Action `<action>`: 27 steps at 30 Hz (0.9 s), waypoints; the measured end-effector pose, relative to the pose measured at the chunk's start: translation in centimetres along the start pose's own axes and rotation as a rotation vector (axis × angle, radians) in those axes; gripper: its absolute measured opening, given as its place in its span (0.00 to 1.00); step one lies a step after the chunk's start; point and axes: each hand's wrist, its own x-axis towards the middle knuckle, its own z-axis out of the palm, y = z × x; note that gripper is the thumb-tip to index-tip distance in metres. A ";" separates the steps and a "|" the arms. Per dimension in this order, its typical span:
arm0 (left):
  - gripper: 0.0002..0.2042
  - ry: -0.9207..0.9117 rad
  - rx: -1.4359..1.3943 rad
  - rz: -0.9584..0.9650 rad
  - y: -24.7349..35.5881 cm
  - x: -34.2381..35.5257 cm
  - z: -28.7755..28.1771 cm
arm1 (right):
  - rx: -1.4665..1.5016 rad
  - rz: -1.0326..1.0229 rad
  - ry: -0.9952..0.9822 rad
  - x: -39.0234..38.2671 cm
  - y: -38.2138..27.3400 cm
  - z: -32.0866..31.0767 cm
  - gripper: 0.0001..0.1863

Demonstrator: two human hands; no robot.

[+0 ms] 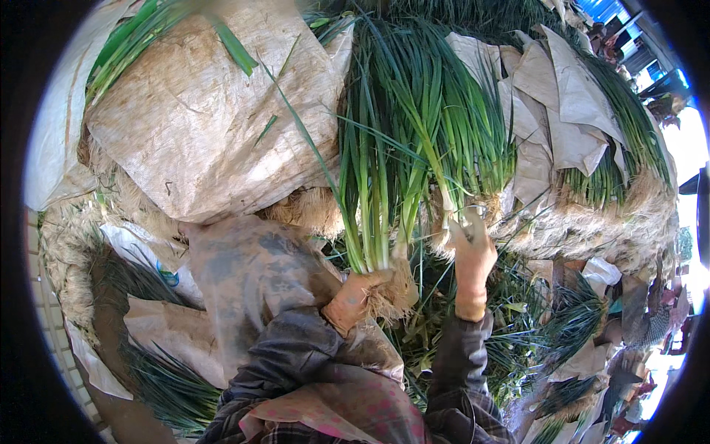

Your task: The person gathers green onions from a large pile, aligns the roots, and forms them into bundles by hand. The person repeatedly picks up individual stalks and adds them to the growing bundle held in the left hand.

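Note:
My left hand [353,302], in a pale glove, is closed round the white lower ends of a bunch of green onions [367,200]. The bunch stands with its leaves pointing away from me, and its hairy roots [396,292] stick out beside the hand. To the right, my right hand [475,259] pinches at the white base of a single green onion [442,181], its fingertips partly merged with the roots. Right behind these fingers lies a larger pile of green onions [473,126], roots toward me.
Brown-white woven sheets [222,111] cover a stack at the left, with roots showing under the edge. More wrapped green onions [643,140] lie at the far right. Loose leaves [510,318] litter the ground beyond my right forearm. A stained apron [259,274] spreads beside my left arm.

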 end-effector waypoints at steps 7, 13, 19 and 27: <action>0.17 -0.133 -0.107 0.075 -0.1 -0.1 -1.1 | -0.167 0.293 -0.544 6.2 0.7 4.7 0.26; 0.19 0.005 0.246 0.107 -1.1 1.7 -1.6 | 0.556 0.422 -0.560 2.9 -1.1 -2.0 0.16; 0.12 0.143 0.372 0.222 -0.9 0.3 -0.7 | 0.809 0.382 -0.871 -4.9 -2.4 -1.8 0.27; 0.12 0.054 0.203 -0.134 0.2 -1.2 0.9 | 0.823 0.531 -0.914 -4.3 -4.2 0.3 0.26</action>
